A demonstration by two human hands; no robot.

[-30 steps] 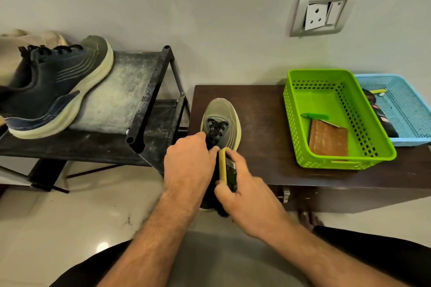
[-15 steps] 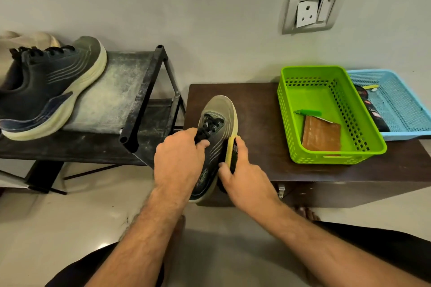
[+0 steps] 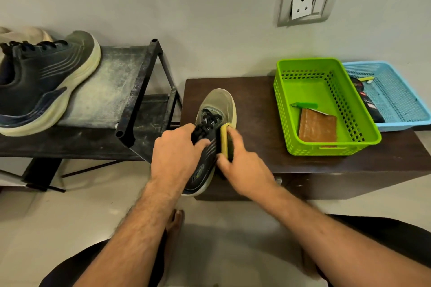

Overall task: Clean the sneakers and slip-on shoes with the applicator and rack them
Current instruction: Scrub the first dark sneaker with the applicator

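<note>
A dark sneaker with an olive toe (image 3: pixel 215 109) rests on the left end of the brown table (image 3: pixel 256 105), its heel hanging over the front edge. My left hand (image 3: pixel 175 154) grips it at the laces and collar. My right hand (image 3: pixel 242 163) holds a yellow-backed applicator (image 3: pixel 224 138) pressed against the sneaker's right side. Its matching sneaker (image 3: pixel 44 84) lies on the top shelf of the black shoe rack (image 3: pixel 140 91) to the left, toe toward the wall.
A green basket (image 3: pixel 289 123) with a brown pad and a green tool stands on the table's right half. Behind it sits a blue tray (image 3: pixel 396 95) holding a dark bottle. A beige item lies at the rack's far left. My bare foot shows below the table.
My right hand slid the applicator forward along the sneaker's right side toward the toe. The sneaker has tilted so that more of its side shows. My left hand keeps its grip.
</note>
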